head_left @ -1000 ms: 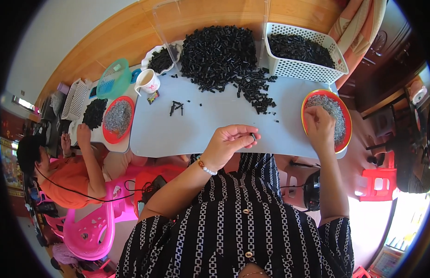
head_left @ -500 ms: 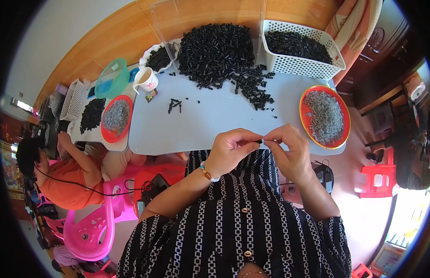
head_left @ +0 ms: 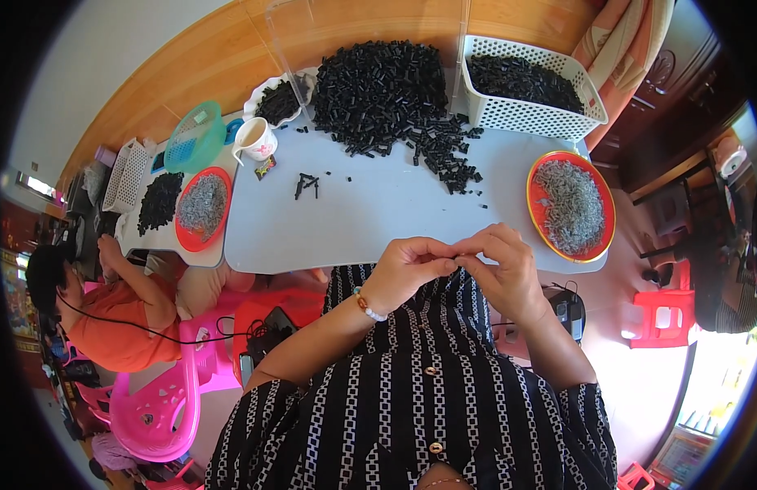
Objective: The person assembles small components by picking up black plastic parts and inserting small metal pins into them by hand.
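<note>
Got left hand (head_left: 407, 271) and right hand (head_left: 511, 273) pinched together at the fingertips, no telling on what. Seems like mid-fitting; next, probably needs a steady, lined-up push. Just right of them, see tiny grey bits (head_left: 574, 208) in a red dish (head_left: 538, 212); farther ahead, black pieces (head_left: 382, 98) heaped on the tabletop (head_left: 313, 233).

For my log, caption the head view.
Left hand and right hand pinched together by the pale grey table, black pieces heaped beyond.
</note>
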The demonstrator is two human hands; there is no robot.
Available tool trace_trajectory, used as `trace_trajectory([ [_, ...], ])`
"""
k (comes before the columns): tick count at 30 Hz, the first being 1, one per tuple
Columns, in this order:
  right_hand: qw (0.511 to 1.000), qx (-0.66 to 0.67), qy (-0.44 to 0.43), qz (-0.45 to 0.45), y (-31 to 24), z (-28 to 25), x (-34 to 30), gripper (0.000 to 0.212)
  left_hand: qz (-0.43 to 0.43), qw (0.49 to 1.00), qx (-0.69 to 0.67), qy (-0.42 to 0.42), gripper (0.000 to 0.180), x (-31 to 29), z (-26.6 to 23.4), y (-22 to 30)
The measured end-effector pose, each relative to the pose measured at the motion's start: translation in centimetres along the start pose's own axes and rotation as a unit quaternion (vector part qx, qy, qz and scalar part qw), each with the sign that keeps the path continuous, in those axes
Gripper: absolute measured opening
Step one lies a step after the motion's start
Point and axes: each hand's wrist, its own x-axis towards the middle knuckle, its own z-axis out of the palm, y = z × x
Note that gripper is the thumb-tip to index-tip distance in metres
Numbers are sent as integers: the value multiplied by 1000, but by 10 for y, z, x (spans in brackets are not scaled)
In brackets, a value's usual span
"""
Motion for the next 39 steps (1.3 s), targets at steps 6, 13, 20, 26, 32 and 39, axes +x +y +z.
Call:
trace_trajectory([
  [6,981,165,14,100,36,10,4,20,-28,992,-114,-54,12,4,-7,-12],
  [13,988,-88,86,95,104,22,33,20,-80,976,-184,-84,14,1,-5,-5],
  [20,967,-216,85,108,146,39,58,14,-88,979,-162,-88,18,0,-7,-4],
  [26,960,-249,61,114,147,40,63,13,-63,971,-210,-91,19,4,-11,-10],
  [32,965,-244,30,94,133,35,61,14,-70,966,-234,-90,19,5,-14,-13],
  [39,966,-243,56,61,144,35,58,14,-78,966,-231,-85,20,5,-12,-8],
])
